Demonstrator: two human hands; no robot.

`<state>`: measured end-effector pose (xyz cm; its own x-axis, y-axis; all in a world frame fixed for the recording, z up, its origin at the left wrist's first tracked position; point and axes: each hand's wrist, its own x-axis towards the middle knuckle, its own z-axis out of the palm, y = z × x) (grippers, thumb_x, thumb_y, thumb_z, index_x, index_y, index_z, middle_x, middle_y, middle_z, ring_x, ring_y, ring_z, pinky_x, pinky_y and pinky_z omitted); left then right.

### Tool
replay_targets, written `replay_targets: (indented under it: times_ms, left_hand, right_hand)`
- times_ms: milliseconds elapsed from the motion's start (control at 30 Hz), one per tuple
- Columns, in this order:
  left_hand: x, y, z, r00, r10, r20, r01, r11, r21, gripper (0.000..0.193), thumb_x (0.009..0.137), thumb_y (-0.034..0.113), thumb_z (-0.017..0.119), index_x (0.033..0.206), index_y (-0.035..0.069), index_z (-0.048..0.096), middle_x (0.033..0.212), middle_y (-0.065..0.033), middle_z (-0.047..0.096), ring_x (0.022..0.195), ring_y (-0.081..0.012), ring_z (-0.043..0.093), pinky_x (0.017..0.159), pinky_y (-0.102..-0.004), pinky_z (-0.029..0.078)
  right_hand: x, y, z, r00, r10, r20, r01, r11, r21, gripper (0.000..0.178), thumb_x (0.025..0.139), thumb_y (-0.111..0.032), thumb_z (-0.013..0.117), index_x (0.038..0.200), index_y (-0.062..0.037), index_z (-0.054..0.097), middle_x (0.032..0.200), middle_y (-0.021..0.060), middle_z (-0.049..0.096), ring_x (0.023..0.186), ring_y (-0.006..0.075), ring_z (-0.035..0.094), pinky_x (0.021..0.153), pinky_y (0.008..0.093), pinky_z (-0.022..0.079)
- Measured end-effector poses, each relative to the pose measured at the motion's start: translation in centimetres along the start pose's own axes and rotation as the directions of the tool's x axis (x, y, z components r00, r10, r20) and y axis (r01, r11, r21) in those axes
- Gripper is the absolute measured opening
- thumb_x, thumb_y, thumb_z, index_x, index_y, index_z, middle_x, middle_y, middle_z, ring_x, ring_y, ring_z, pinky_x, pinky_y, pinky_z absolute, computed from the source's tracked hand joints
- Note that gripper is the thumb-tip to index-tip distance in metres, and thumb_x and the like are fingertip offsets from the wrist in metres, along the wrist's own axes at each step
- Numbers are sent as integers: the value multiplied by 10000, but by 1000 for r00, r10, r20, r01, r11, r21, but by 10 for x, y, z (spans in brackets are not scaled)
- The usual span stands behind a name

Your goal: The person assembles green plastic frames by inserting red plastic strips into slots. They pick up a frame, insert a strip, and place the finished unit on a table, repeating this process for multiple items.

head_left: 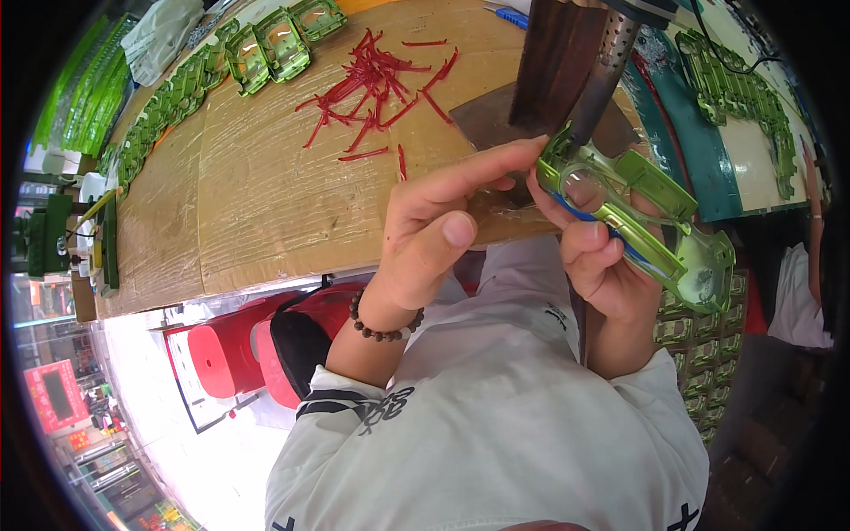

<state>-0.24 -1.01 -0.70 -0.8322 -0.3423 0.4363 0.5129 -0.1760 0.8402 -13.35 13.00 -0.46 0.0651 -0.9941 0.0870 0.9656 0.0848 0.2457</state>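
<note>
My right hand [595,265] grips a translucent green plastic frame [639,208] with round openings and a blue strip along its underside, holding it at the table's front edge. My left hand [434,232], with a brown bead bracelet on the wrist, steadies the frame's left end with its index and middle fingers while the thumb stays off it. A perforated metal tube [609,66] on a fixed tool comes down from above and meets the frame's upper left corner.
The cardboard-covered table [257,195] carries a scatter of red plastic strips [376,80] and rows of green frames [177,97]. More green frames [739,93] lie on the right and are stacked lower right [699,354]. A red stool [226,350] stands below.
</note>
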Motion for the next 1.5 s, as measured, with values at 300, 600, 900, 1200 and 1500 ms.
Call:
replay_targets:
  times_ms: [300,600,900,1200,1500]
  left_hand:
    - [0,0,0,1000,-23,9,23,1000,8,629,820,396,509,1207,-97,459,1233,-174,494,1115,-213,471,942,-310,330]
    - [1,-1,5,996,-94,3,93,990,106,523,800,135,548,1275,-37,413,1203,-138,511,1123,-178,450,954,-291,312]
    - [7,0,7,979,-199,52,183,958,223,641,706,-79,411,1337,12,345,1196,-115,472,1118,-174,439,956,-282,318]
    - [4,1,10,978,-202,57,194,973,129,674,685,-84,399,1347,19,329,1243,-139,448,1180,-197,411,982,-297,297]
    - [6,-2,9,982,-173,78,158,973,167,708,650,-81,385,1348,21,325,1242,-155,462,1167,-234,435,979,-301,289]
  right_hand:
    - [1,-5,-11,990,32,136,-40,997,61,601,917,-463,346,1307,-6,314,1244,191,445,1046,386,473,864,368,500]
    - [-6,-7,-10,991,-125,44,130,981,-145,551,914,-412,383,1286,-8,349,1301,176,370,1020,378,485,842,381,505]
    - [-4,-19,-9,967,-154,201,219,908,-358,525,934,-395,314,1231,34,372,1233,216,424,1035,400,452,897,405,466]
    - [-3,-17,-4,972,-148,182,202,921,-333,540,934,-402,311,1258,28,351,1271,224,397,1043,396,451,883,403,469]
    - [-6,-18,-6,968,-154,197,214,917,-337,546,932,-409,314,1278,13,340,1282,220,389,1039,384,449,876,396,469]
